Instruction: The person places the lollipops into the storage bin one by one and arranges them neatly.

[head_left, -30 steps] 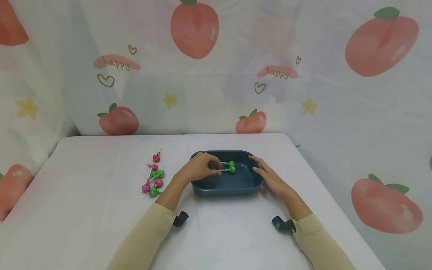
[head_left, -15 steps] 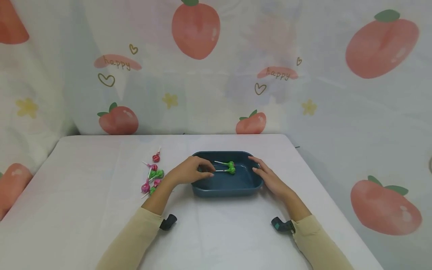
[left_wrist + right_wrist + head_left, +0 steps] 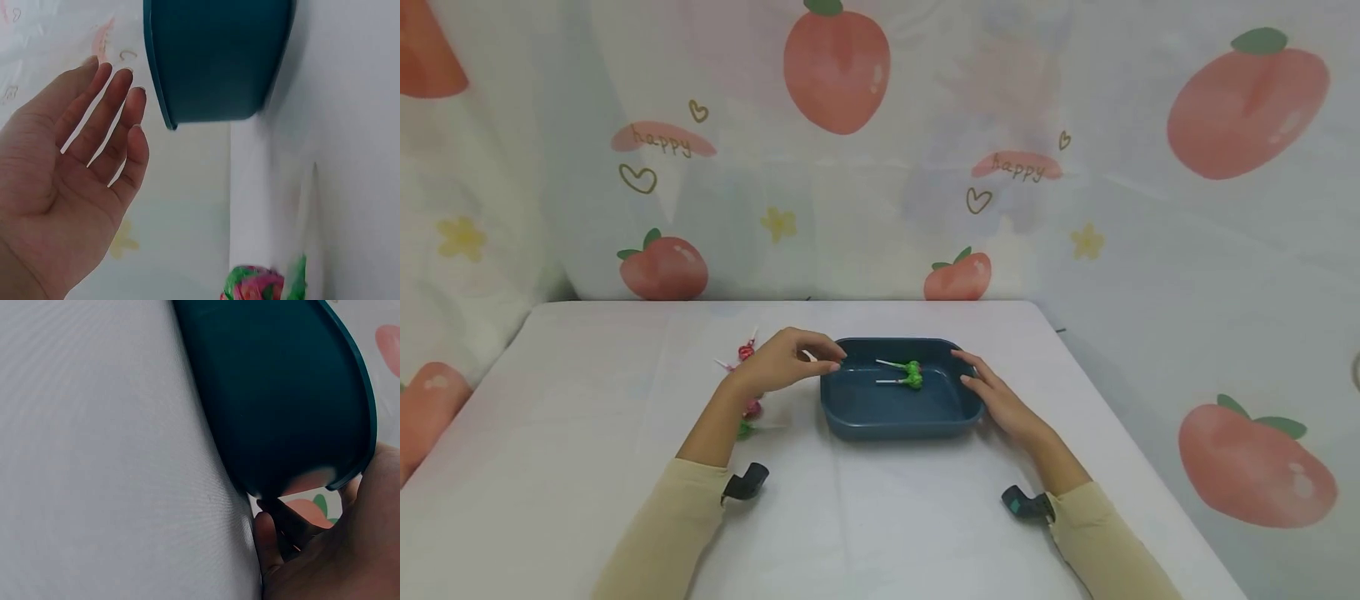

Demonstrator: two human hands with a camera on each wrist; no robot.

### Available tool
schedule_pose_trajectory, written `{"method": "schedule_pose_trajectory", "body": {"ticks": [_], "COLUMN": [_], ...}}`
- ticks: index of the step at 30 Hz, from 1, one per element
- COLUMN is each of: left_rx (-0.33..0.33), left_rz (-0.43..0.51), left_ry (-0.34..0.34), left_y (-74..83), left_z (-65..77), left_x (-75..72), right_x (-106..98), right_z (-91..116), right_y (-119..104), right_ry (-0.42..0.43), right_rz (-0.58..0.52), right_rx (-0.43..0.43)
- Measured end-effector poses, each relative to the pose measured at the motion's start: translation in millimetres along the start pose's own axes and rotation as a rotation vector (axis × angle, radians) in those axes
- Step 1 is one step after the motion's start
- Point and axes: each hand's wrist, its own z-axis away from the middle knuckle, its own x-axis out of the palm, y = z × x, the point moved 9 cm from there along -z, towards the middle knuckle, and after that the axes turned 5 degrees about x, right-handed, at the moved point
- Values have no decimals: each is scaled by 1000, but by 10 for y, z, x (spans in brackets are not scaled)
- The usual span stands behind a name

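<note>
My left hand (image 3: 786,362) hovers at the left end of the blue dish (image 3: 902,431), fingers loosely bent and holding nothing. In the left wrist view this hand (image 3: 81,144) is spread beside the dish's outer wall (image 3: 219,62). Two green lollipops (image 3: 913,381) lie side by side in the dish, sticks to the left. At the right end, my right hand (image 3: 1007,404) grips the rim, thumb over the edge and fingers outside. Left of the dish, behind the left hand and forearm, lie loose lollipops, among them a red one (image 3: 747,352) and a pink one (image 3: 752,408); others are hidden.
A white cloth (image 3: 910,517) covers the table, with a fruit-print curtain (image 3: 880,217) behind it and at both sides. A green lollipop (image 3: 745,429) with its stick pointing right lies near the left forearm. Small black cameras (image 3: 747,482) are worn at the wrists.
My left hand has let go of the green lollipops' sticks and drawn back leftward to the dish's left end, covering part of the loose pile. The right hand stays at the rim.
</note>
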Motion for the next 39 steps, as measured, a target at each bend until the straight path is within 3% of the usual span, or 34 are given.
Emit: {"method": "schedule_pose_trajectory", "body": {"ticks": [13, 28, 39], "left_rx": [-126, -207, -225], "left_rz": [-41, 1, 0], "left_ry": [41, 19, 38], "left_y": [-311, -610, -718], "left_z": [187, 392, 502], "left_x": [-204, -290, -404], "right_x": [-7, 4, 9], "right_z": [-7, 3, 15], "right_y": [9, 20, -7], "right_ry": [10, 10, 3], "right_rz": [20, 13, -5], "right_rx": [-7, -5, -3]}}
